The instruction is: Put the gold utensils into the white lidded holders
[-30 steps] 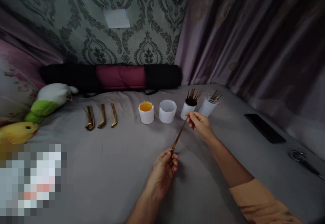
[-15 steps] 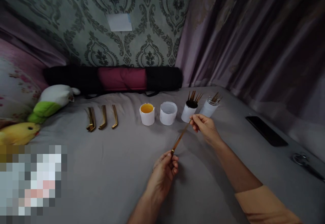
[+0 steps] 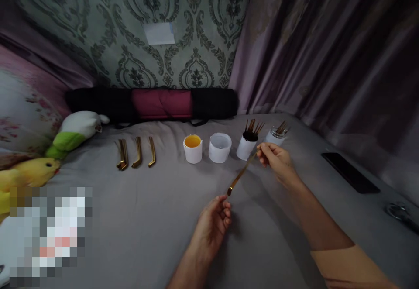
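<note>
My right hand point(image 3: 274, 159) pinches the thin end of a slim brown paintbrush point(image 3: 244, 171). The brush slants down to the left, its gold ferrule and dark bristles lowest. Just below the bristle tip is my left hand point(image 3: 214, 219), fingers curled and thumb against them; whether they still touch the tip is hard to see. Behind my right hand stands a white cup point(image 3: 245, 148) holding several brushes, handles up. Beside it is a jar point(image 3: 275, 137) with more thin sticks, partly hidden by my hand. Further left stand an empty-looking white tub point(image 3: 219, 151) and a tub of yellow paint point(image 3: 193, 151).
Three groups of gold-brown brushes with bent-looking ends, one being a bundle point(image 3: 122, 154), lie on the grey sheet point(image 3: 157, 228). Plush toys point(image 3: 70, 132) sit at left. A rolled black and maroon bag point(image 3: 160, 103) lies along the wall. A black phone point(image 3: 350, 172) rests at right.
My right hand has drawn the paintbrush up and right, so its bristle end has come out from between my left fingers. The whole view has shifted slightly.
</note>
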The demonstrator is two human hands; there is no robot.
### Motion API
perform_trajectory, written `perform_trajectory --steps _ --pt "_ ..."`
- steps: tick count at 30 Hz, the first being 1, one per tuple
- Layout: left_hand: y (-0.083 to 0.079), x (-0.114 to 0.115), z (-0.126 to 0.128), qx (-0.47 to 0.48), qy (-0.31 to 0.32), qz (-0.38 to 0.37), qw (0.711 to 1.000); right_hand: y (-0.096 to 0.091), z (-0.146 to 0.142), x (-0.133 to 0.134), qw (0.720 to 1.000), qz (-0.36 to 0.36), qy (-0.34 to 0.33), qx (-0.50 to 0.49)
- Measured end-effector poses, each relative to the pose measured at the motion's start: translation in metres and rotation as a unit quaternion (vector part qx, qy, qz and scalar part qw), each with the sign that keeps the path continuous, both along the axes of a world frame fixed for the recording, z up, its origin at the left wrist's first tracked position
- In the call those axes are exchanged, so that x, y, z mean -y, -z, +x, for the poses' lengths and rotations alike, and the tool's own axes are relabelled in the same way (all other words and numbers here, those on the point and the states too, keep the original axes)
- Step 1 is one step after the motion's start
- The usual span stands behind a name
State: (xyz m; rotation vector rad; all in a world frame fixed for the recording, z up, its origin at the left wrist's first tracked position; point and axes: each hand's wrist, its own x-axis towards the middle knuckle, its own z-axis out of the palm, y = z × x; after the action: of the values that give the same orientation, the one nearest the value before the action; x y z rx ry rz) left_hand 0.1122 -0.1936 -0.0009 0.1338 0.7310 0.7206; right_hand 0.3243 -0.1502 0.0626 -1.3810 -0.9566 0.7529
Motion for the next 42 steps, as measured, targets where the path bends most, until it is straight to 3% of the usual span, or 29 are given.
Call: perform_trajectory --steps 16,26,37,42 --pt "0.005 -0.009 -0.008 0.093 -0.075 -0.036 0.992 -0.047 0.055 -0.001 0.979 0.12 0.163 0.035" --pt "0.006 -0.013 -0.012 0.113 -0.091 -0.037 0.989 -0.08 0.061 -0.008 0.942 0.182 0.26 0.113" --pt "0.003 -0.013 -0.012 0.109 -0.086 -0.037 0.99 -0.084 0.064 -0.025 0.876 0.203 0.315 0.303" --pt "0.003 -0.013 -0.012 0.102 -0.085 -0.04 0.99 -0.082 0.056 -0.031 0.868 0.179 0.3 0.353"
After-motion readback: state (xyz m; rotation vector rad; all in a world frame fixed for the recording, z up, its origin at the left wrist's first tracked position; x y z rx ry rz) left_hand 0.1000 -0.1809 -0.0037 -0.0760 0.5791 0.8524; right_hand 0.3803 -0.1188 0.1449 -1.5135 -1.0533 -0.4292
